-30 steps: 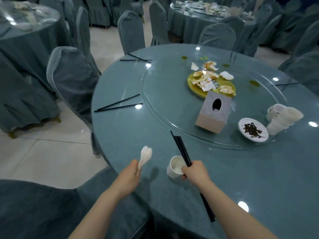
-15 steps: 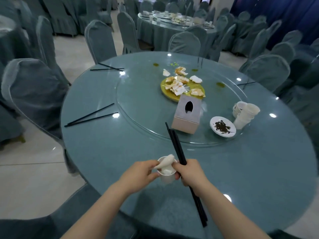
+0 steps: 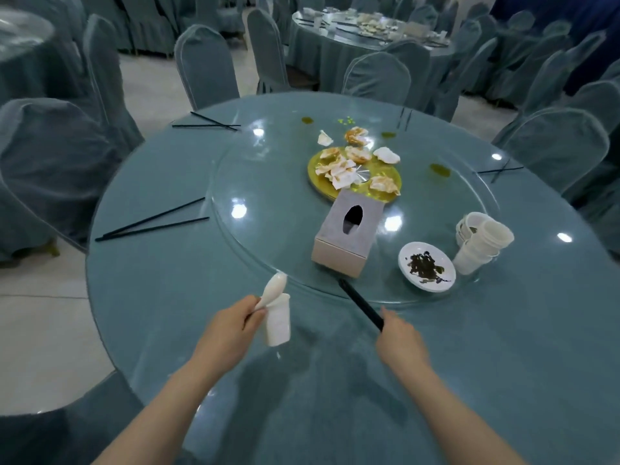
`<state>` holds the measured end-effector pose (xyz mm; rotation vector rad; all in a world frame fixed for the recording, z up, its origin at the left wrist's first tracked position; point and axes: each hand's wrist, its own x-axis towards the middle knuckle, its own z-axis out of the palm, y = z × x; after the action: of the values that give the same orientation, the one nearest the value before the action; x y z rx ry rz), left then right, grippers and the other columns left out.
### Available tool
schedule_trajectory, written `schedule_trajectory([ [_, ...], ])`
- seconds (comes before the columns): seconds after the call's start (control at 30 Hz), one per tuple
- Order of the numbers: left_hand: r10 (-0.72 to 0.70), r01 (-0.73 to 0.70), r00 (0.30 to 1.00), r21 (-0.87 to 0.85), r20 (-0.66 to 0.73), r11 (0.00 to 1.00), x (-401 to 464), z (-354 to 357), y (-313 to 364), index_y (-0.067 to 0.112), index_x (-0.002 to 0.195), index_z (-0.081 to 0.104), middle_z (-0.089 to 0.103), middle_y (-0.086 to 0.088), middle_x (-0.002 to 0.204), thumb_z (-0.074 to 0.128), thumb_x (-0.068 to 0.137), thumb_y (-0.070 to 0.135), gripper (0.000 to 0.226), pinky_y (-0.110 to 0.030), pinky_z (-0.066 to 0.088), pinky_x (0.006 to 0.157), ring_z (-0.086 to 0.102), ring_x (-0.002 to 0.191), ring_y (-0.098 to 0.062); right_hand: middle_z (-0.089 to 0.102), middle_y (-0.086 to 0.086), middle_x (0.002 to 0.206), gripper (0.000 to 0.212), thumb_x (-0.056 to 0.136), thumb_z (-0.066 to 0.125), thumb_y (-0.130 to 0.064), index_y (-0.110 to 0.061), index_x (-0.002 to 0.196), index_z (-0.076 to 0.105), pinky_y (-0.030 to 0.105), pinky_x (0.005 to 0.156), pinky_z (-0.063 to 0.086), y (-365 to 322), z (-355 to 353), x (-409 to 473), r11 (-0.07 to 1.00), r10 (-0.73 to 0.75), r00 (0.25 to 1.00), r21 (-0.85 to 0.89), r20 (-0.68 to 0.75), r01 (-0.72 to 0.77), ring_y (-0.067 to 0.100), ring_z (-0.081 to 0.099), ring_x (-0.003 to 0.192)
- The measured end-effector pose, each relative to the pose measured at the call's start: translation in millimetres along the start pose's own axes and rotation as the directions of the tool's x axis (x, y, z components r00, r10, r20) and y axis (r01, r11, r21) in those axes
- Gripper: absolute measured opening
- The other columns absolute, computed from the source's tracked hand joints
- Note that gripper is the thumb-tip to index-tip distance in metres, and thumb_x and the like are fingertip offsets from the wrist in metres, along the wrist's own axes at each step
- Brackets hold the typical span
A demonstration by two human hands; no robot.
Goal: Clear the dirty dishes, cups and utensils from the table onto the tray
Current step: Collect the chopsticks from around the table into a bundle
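My left hand (image 3: 231,325) holds a white cup (image 3: 278,322) with a white spoon (image 3: 272,292) pinched against its rim, lifted above the round table (image 3: 167,297). My right hand (image 3: 399,340) grips a bundle of black chopsticks (image 3: 360,303) pointing toward the glass turntable (image 3: 268,209). On the turntable sit a white saucer (image 3: 426,267) with dark residue and a stack of white cups (image 3: 479,241) lying on its side. A pair of black chopsticks (image 3: 151,224) lies at the table's left, another pair of chopsticks (image 3: 208,124) at the far left edge. No tray is in view.
A grey tissue box (image 3: 347,233) stands on the turntable in front of a yellow disc (image 3: 352,176) covered with crumpled napkins. Crossed chopsticks (image 3: 500,170) lie at the right edge. Covered chairs (image 3: 50,162) ring the table; another laid table (image 3: 369,31) stands behind.
The cup with the spoon has passed into my left hand and risen off the table to the left. My right hand, still with the chopsticks, has moved away to the right.
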<state>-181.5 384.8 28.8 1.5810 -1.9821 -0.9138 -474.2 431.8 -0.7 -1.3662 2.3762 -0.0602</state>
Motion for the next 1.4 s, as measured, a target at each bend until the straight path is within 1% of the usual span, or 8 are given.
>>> schedule_trajectory([
  [0.1, -0.075, 0.076, 0.995, 0.01, -0.063, 0.997, 6, 5, 4, 0.03, 0.066, 0.038, 0.044, 0.007, 0.054, 0.051, 0.096, 0.027, 0.033, -0.027, 0.031, 0.053, 0.041, 0.053, -0.007, 0.009, -0.003, 0.161, 0.069, 0.089, 0.038, -0.005, -0.022, 0.152, 0.015, 0.042, 0.1, 0.041, 16, -4, 36, 0.998, 0.005, 0.997, -0.061, 0.073, 0.0, 0.032, 0.045, 0.128],
  [0.23, -0.135, 0.138, 0.987, 0.036, -0.086, 0.99, 10, 9, 7, 0.017, 0.071, 0.041, 0.046, 0.004, 0.058, 0.049, 0.097, 0.025, 0.029, -0.035, 0.032, 0.056, 0.042, 0.057, -0.017, -0.006, 0.0, 0.161, 0.073, 0.09, 0.043, -0.008, -0.022, 0.153, 0.008, 0.042, 0.097, 0.043, 30, 1, 58, 0.993, -0.02, 0.992, -0.11, 0.122, 0.033, 0.035, 0.048, 0.126],
  [0.53, -0.187, 0.189, 0.966, -0.007, -0.179, 0.982, 18, 7, 3, 0.021, 0.069, 0.045, 0.051, 0.006, 0.057, 0.048, 0.097, 0.018, 0.028, -0.02, 0.032, 0.051, 0.044, 0.049, -0.006, 0.001, 0.02, 0.159, 0.066, 0.092, 0.038, -0.005, -0.008, 0.151, 0.009, 0.039, 0.088, 0.047, 7, 23, 61, 0.978, -0.064, 0.995, -0.191, 0.077, 0.077, 0.033, 0.054, 0.118],
  [0.67, -0.15, 0.149, 0.972, -0.015, -0.179, 0.989, 25, 4, 8, 0.021, 0.069, 0.045, 0.052, 0.005, 0.057, 0.048, 0.097, 0.016, 0.029, -0.015, 0.035, 0.051, 0.048, 0.053, 0.0, 0.008, 0.01, 0.16, 0.066, 0.09, 0.039, -0.003, -0.015, 0.151, 0.017, 0.039, 0.089, 0.047, -1, 19, 62, 0.972, -0.158, 0.976, -0.152, 0.151, 0.18, 0.032, 0.051, 0.123],
  [0.87, -0.089, 0.088, 0.984, -0.014, -0.153, 0.996, 36, -4, 23, 0.031, 0.07, 0.048, 0.055, 0.006, 0.061, 0.051, 0.096, 0.018, 0.029, -0.02, 0.034, 0.048, 0.05, 0.054, 0.003, 0.054, -0.002, 0.136, 0.06, 0.085, 0.047, -0.015, -0.033, 0.142, 0.041, 0.032, 0.093, 0.047, 8, 4, 52, 0.972, -0.212, 0.972, 0.123, 0.101, 0.2, 0.022, 0.054, 0.119],
  [1.0, -0.028, 0.018, 0.986, -0.063, -0.163, 0.998, 43, -3, 37, 0.035, 0.07, 0.05, 0.059, 0.009, 0.064, 0.053, 0.095, 0.012, 0.034, -0.008, 0.037, 0.052, 0.053, 0.058, 0.008, 0.055, -0.009, 0.133, 0.053, 0.084, 0.047, -0.023, -0.04, 0.135, 0.046, 0.031, 0.091, 0.047, 34, 1, 34, 0.971, -0.211, 0.975, 0.133, 0.063, 0.201, 0.02, 0.055, 0.116],
  [1.2, 0.052, -0.062, 0.992, -0.085, -0.116, 0.994, 55, 4, 59, 0.031, 0.07, 0.052, 0.058, 0.027, 0.062, 0.053, 0.095, 0.014, 0.03, -0.008, 0.035, 0.052, 0.049, 0.056, 0.007, 0.043, -0.011, 0.144, 0.056, 0.09, 0.047, -0.017, -0.037, 0.142, 0.039, 0.031, 0.095, 0.045, 79, 4, 22, 0.989, -0.124, 0.987, 0.096, 0.101, 0.115, 0.016, 0.051, 0.121],
  [1.4, 0.136, -0.148, 0.986, -0.142, -0.095, 0.979, 75, 9, 83, 0.021, 0.082, 0.061, 0.062, 0.001, 0.074, 0.055, 0.095, 0.018, 0.014, -0.018, 0.037, 0.063, 0.053, 0.07, -0.008, 0.029, -0.01, 0.153, 0.058, 0.089, 0.045, -0.012, -0.035, 0.142, 0.039, 0.032, 0.103, 0.041, 106, 1, 25, 0.997, -0.071, 0.992, 0.037, 0.102, 0.068, 0.016, 0.043, 0.132],
])
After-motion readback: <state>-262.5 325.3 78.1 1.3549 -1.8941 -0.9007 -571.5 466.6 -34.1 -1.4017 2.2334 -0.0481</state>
